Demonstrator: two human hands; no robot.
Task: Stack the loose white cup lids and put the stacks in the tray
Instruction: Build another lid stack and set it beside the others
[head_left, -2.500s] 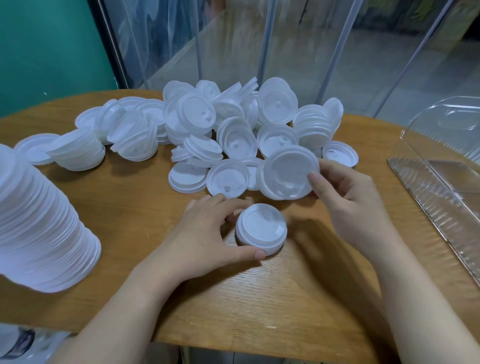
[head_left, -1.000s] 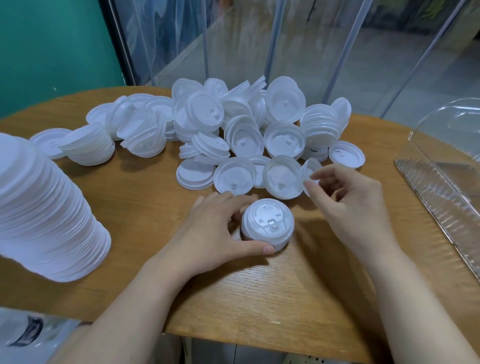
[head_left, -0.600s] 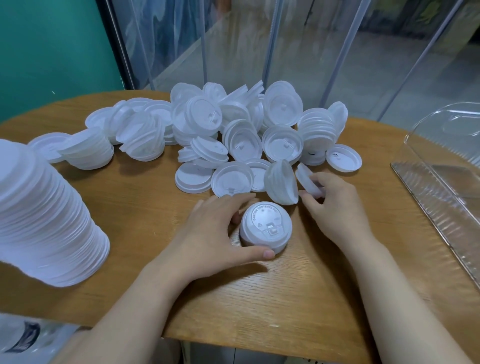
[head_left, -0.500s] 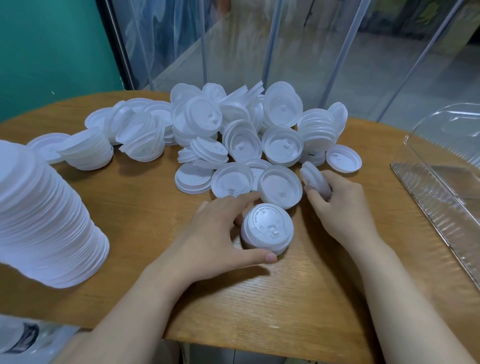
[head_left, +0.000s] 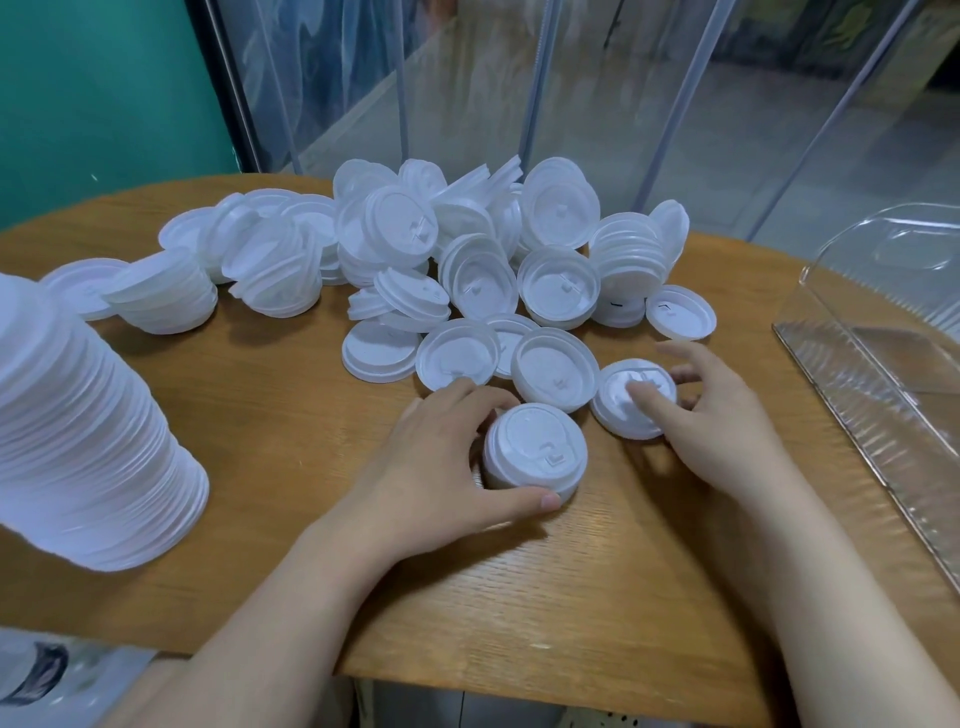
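Observation:
A short stack of white lids (head_left: 535, 452) stands on the wooden table (head_left: 545, 587) in front of me. My left hand (head_left: 436, 462) curls round its left side, thumb at the front edge. Just to the right a single lid (head_left: 621, 400) lies dome-up on the table. My right hand (head_left: 711, 415) holds it, a finger on top and the others round its far rim. A pile of loose lids (head_left: 467, 260) spreads behind both hands. The clear plastic tray (head_left: 878, 374) sits at the right edge.
A tall leaning stack of lids (head_left: 88, 431) stands at the left. Smaller partial stacks (head_left: 166, 296) lie at the back left. Clear panels and a teal wall rise behind the table. The table's front edge runs close below my forearms.
My right hand flipped a lid from the pile and laid it dome-up on the table beside the short stack. My left hand stayed round the stack, which gained a lid.

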